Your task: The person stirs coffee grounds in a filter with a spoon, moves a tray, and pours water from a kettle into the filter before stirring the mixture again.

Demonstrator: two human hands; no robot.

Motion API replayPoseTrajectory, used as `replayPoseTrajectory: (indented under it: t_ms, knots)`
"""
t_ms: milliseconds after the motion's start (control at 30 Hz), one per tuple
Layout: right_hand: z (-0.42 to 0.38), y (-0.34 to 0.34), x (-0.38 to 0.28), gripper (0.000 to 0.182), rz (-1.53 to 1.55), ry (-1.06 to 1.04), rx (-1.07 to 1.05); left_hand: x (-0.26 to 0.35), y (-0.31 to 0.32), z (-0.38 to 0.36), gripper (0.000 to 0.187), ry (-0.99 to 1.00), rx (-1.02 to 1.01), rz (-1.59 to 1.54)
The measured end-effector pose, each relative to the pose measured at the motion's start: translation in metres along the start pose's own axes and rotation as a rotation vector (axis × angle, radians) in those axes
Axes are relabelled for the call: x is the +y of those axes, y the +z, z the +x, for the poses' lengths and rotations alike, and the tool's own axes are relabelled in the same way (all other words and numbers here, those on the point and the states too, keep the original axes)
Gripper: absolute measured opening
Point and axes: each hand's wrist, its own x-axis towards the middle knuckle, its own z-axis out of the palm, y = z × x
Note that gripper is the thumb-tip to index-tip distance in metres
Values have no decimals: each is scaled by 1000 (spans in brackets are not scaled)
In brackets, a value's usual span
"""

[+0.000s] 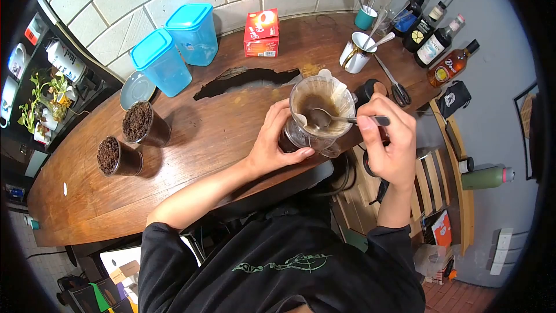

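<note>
A clear coffee dripper (297,117) lined with a paper filter (341,97) sits on top of a glass server (295,135) near the front edge of the wooden counter. Brown, wet coffee (313,104) fills much of the filter. My left hand (272,139) is wrapped around the server from the left, thumb toward me. Between the thumb and fingers of my right hand (389,139) is the handle of a metal spoon (346,119); its bowl dips into the coffee. The base of the server is partly hidden by my left hand.
Two glasses of dark grounds (145,124) (119,156) stand at left. Blue-lidded containers (194,35), a red box (261,33) and a jagged hole (249,81) lie behind. At right are a white cup (354,55), scissors (398,90) and several bottles (437,43).
</note>
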Motion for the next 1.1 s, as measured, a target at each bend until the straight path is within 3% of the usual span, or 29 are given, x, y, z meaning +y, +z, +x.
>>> replayPoseTrajectory:
  t_ms: [567,667,733,867,933,967,1033,1100]
  knots:
    - [2,-1,7,12,-166,-64,56,-2,1,-1,77,-6,-5,10]
    - [1,1,6,12,-135,14,38,-1,0,0,77,0,-9,13]
    - [0,3,10,13,-38,111,45,-1,0,0,77,-2,-9,10]
    - [-3,10,25,17,53,116,79,-2,0,-1,77,0,-8,18]
    - [-5,14,31,24,259,314,116,-2,0,-2,77,3,-7,22]
    - [-6,15,35,24,258,315,116,-2,0,-2,77,3,-6,28]
    - [-8,14,43,28,567,511,119,-3,0,-2,77,5,-8,27]
    - [-6,13,45,29,654,550,116,-3,0,-2,77,7,-9,27]
